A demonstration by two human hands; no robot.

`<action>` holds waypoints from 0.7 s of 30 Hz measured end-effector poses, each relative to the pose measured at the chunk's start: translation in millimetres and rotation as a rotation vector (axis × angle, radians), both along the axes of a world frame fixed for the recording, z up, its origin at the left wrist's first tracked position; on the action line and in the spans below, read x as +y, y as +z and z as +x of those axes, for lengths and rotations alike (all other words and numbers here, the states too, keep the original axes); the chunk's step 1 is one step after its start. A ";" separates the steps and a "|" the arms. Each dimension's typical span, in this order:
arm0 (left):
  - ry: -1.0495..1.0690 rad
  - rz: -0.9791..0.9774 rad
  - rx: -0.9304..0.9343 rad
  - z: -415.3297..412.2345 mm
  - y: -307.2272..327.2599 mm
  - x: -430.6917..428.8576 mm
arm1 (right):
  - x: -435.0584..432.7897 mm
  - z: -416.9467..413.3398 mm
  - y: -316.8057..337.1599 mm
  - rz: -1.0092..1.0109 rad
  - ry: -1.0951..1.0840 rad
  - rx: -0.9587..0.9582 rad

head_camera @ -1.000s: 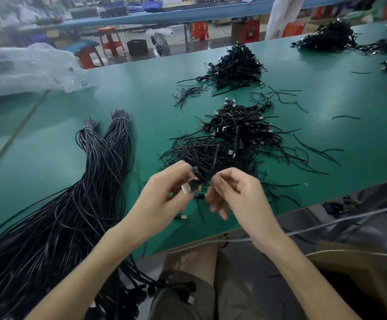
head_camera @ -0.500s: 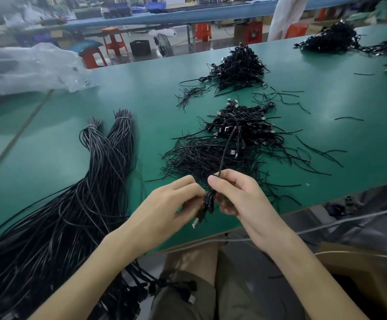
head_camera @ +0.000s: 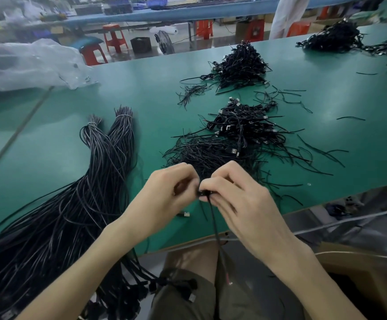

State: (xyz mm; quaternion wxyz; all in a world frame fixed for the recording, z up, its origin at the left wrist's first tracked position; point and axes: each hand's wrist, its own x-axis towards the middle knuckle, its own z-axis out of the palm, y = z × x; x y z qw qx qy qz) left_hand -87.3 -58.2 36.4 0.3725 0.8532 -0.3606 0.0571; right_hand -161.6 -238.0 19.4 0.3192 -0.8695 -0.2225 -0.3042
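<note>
The black cable (head_camera: pixel 213 218) is pinched, apparently coiled, between both hands, left hand (head_camera: pixel 164 195) and right hand (head_camera: pixel 236 202).

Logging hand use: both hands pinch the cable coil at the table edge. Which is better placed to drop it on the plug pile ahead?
Right, probably. The right hand pinches the cable coil and lies nearer the plug pile ahead; the left hand sits nearer the long cable bundle.

Black cable (head_camera: pixel 213 218) — left hand (head_camera: pixel 169 197), right hand (head_camera: pixel 241 204)
</note>
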 end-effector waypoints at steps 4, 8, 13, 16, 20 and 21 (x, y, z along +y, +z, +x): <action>0.111 -0.138 0.104 1.7 -2.8 2.0 | 3.7 -10.7 -10.6 0.221 0.040 0.115; 0.103 -0.148 -0.149 -5.1 -3.2 2.8 | -4.9 -11.8 -8.8 1.019 0.101 0.613; -0.028 -0.073 -0.305 -13.0 -10.4 -4.8 | -8.0 2.7 -5.2 1.075 0.224 0.992; -0.025 -0.001 -0.401 -12.6 -11.1 -6.0 | -8.0 5.3 -1.7 1.086 0.290 1.033; 0.033 0.096 -0.548 -15.0 -12.9 -2.3 | -9.5 3.7 -2.8 1.077 0.322 1.027; 0.057 0.107 -0.574 -16.3 -13.7 -2.0 | -9.3 3.0 -4.0 1.096 0.318 1.022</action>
